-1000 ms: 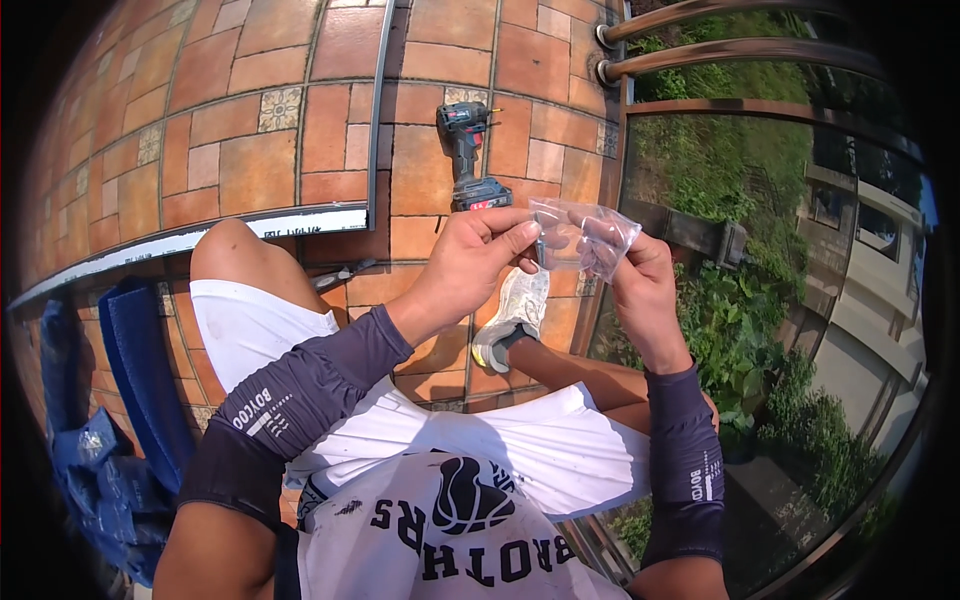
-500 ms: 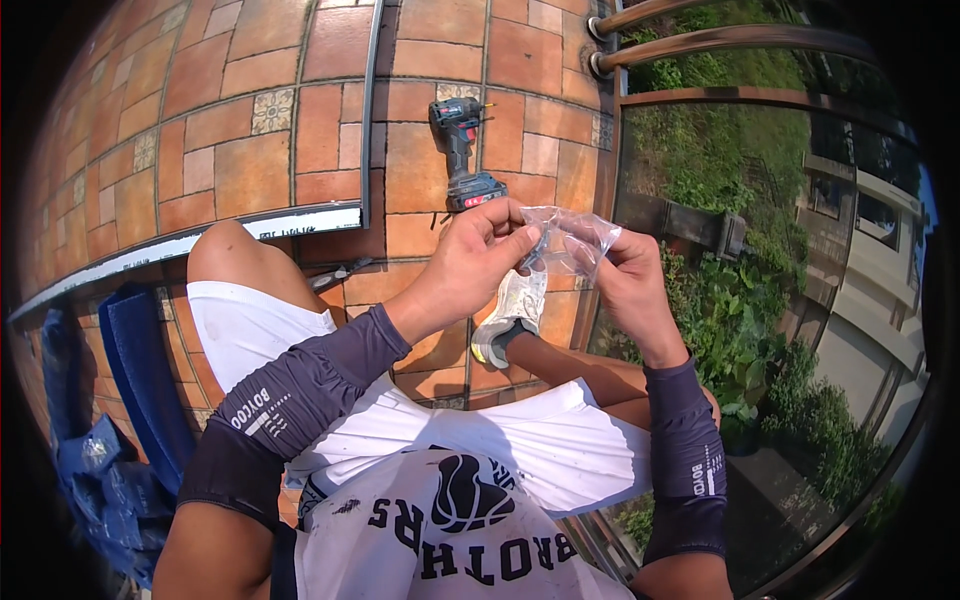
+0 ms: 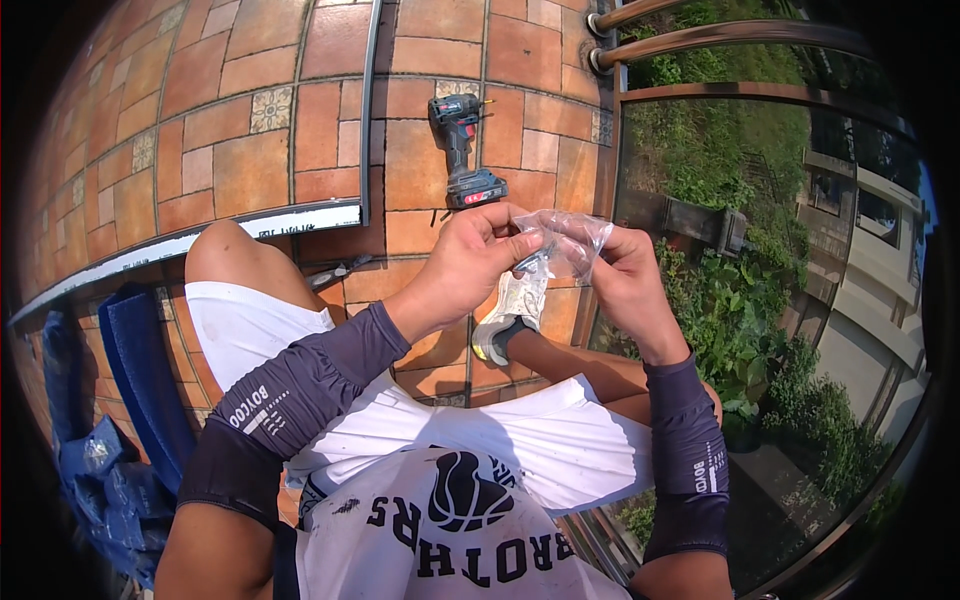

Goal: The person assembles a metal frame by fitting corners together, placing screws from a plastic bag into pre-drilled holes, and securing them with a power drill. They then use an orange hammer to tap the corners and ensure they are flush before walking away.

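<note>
Above my lap, my two hands stretch a small clear plastic bag (image 3: 577, 238) between them. My left hand (image 3: 468, 252) is closed on the bag's left side, thumb pressed against the fingers. A small dark, shiny piece (image 3: 532, 259) shows by the left thumb, inside or against the plastic; its kind is too small to tell. At the bag's right edge, my right hand (image 3: 637, 290) pinches the plastic between thumb and fingers. Just beyond the left hand, a cordless drill (image 3: 459, 150) with a thin bit lies on the tiles.
A long frame (image 3: 300, 222) with a white edge lies at the left, near my knee. A slim tool (image 3: 343, 272) rests on the floor beside that knee. Blue padded wrapping (image 3: 145, 375) is at lower left. On the right, a metal railing (image 3: 740, 38) with glass borders greenery.
The bag has shifted slightly left and bunched a little as my right hand moved toward the left one. The dark piece by the left thumb shows more clearly.
</note>
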Demonstrator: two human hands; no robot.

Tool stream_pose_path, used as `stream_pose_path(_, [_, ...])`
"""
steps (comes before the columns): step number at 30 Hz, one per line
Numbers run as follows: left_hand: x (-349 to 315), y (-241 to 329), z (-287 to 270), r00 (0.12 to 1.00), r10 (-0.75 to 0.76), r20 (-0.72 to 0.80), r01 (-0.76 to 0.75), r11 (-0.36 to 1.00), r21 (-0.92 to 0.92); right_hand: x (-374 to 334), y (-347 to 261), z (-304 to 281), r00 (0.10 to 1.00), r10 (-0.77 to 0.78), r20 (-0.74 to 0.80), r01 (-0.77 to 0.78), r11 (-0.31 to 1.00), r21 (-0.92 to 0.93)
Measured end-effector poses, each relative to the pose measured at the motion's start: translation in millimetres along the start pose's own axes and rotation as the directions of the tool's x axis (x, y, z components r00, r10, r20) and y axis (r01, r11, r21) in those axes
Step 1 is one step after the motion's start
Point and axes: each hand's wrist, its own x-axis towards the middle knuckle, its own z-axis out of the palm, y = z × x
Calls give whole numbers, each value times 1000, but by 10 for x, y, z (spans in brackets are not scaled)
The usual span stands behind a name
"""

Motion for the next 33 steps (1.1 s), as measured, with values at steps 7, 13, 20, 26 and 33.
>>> stream_pose_path(7, [-7,27,41,999,8,-44,-12,996,-83,-3,-107,-2,998,46,50,-43,997,-59])
stream_pose_path(13, [-2,-24,7,999,3,-37,-11,974,-225,-14,-81,-4,999,40,9,-39,995,-87])
stream_pose_path(20, [-18,-57,-19,998,-54,14,56,921,-386,-1,-31,-27,999,-46,18,49,947,-316])
stream_pose_path(26, [-6,-75,-50,998,-50,-32,33,913,-406,32,-47,40,990,-144,4,134,915,-381])
stream_pose_path(33, [56,-128,-100,994,-45,-96,16,958,-285,-30,-134,50,992,-119,-40,91,900,-426])
